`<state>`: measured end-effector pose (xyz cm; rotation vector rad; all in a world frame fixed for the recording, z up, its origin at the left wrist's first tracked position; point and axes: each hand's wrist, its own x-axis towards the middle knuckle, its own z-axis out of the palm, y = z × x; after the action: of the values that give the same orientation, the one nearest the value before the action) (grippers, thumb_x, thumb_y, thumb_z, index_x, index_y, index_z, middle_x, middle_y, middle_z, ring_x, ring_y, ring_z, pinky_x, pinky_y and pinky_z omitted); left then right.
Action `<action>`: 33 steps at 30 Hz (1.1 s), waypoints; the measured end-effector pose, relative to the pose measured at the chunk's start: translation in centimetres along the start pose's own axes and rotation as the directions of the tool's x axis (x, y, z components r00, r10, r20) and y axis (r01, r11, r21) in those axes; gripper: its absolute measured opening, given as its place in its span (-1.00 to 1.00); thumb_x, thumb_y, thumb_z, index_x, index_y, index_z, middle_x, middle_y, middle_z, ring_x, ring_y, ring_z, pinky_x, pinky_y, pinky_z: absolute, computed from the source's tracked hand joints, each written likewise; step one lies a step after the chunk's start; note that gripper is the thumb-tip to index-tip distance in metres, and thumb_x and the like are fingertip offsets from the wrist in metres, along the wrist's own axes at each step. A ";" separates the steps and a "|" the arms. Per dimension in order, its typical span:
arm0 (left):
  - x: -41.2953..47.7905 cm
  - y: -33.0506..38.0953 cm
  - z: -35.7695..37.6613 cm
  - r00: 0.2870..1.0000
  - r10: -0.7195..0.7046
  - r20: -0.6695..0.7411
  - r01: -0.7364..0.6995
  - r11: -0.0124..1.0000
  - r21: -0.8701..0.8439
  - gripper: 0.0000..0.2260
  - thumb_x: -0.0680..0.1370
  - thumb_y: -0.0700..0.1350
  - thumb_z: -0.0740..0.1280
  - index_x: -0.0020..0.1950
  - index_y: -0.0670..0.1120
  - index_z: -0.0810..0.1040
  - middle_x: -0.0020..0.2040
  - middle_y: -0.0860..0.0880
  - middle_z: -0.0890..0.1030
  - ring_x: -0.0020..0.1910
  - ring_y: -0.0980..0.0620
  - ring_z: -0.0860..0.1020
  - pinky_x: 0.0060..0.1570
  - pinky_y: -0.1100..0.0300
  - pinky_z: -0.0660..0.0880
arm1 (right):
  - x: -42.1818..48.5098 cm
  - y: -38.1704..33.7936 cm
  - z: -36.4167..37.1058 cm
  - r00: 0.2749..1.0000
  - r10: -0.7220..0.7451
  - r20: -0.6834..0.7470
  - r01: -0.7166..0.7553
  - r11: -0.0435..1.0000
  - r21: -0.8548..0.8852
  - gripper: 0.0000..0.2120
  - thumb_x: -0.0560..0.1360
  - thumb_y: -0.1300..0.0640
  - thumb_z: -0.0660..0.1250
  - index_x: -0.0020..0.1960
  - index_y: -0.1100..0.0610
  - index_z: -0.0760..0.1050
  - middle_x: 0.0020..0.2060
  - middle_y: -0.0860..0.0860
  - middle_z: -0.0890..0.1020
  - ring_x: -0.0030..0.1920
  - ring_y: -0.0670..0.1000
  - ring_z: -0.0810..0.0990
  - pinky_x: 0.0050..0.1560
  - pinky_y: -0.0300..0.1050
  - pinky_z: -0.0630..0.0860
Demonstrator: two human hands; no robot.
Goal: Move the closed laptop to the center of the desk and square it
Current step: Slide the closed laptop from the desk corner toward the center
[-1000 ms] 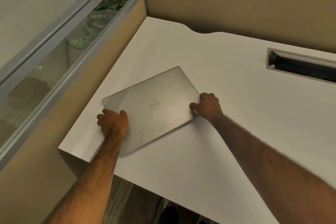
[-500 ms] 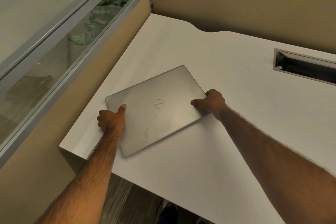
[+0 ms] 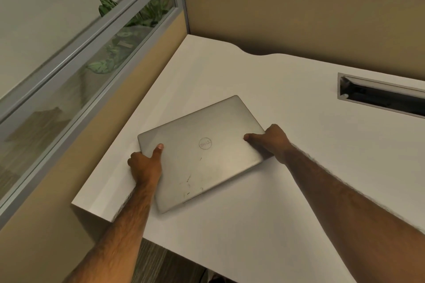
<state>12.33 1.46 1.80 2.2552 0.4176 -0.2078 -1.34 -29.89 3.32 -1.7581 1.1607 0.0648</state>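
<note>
Closed laptop [image 3: 202,153] flat on white desk [image 3: 287,190], skewed to its edges, held between both hands. Left hand [image 3: 145,166] clamped on near-left edge, thumb on lid (other fingers curled under, hidden). Right hand [image 3: 271,142] closed likewise over right edge, thumb on top.

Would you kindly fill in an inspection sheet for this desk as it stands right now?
Surface: white desk, bare apart from the laptop.
Job's things: closed silver laptop, lying flat near the desk's left end, skewed to the desk edges, not yet centred.
Clutter: nothing seen.
Hands: left hand grips the laptop's left edge, thumb on the lid; right hand grips the right edge, thumb on the lid.
Cables: nothing seen; cable slot in the desk, contents too dark to tell.
Surroundings: tan partition behind; glass panel on the left with a plant beyond.
</note>
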 end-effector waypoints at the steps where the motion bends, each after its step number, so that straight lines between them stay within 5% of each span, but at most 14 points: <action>1: -0.1 0.2 0.1 1.000 0.013 0.007 -0.013 1.000 -0.023 -0.30 0.42 0.22 0.48 0.26 -0.33 0.46 0.24 -0.31 0.51 0.16 -0.31 0.53 0.11 -0.10 0.51 | 0.0 0.3 -0.2 1.000 0.005 -0.004 -0.005 1.000 0.021 -0.39 0.17 -0.17 0.62 -0.09 0.11 0.33 -0.19 0.02 0.43 -0.21 0.05 0.44 -0.42 -0.15 0.28; 7: -0.8 1.0 1.5 0.997 0.040 0.069 -0.033 0.995 -0.098 -0.36 0.42 0.17 0.50 0.23 -0.29 0.45 0.20 -0.26 0.58 0.14 -0.26 0.58 0.12 -0.06 0.56 | -0.7 2.6 -1.3 0.997 0.030 -0.066 -0.023 0.995 0.102 -0.33 0.19 -0.13 0.63 0.08 0.17 0.41 -0.09 0.03 0.53 -0.14 0.07 0.55 -0.32 -0.13 0.40; 12: -2.0 1.5 2.7 0.990 0.074 0.116 -0.059 0.990 -0.127 -0.38 0.39 0.17 0.53 0.19 -0.25 0.47 0.16 -0.23 0.61 0.07 -0.21 0.60 -0.02 0.07 0.54 | -1.9 4.6 -3.0 0.990 0.064 -0.124 -0.046 0.989 0.140 -0.37 0.19 -0.14 0.63 0.05 0.13 0.39 -0.13 -0.03 0.52 -0.20 -0.02 0.52 -0.34 -0.13 0.38; 33: -18.2 8.0 11.5 0.931 0.255 0.259 -0.228 0.965 -0.129 -0.48 0.43 0.16 0.49 0.12 -0.20 0.41 0.03 -0.11 0.56 -0.06 -0.12 0.54 -0.04 0.08 0.51 | -7.1 17.5 -19.2 0.954 0.164 -0.249 -0.083 0.948 0.306 -0.39 0.25 -0.11 0.63 0.06 0.15 0.38 -0.07 0.01 0.52 -0.15 0.00 0.52 -0.31 -0.11 0.38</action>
<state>-1.81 -16.30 5.02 2.1198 0.0003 -0.3579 -26.12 -40.30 4.67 -1.4589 1.4025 -0.2697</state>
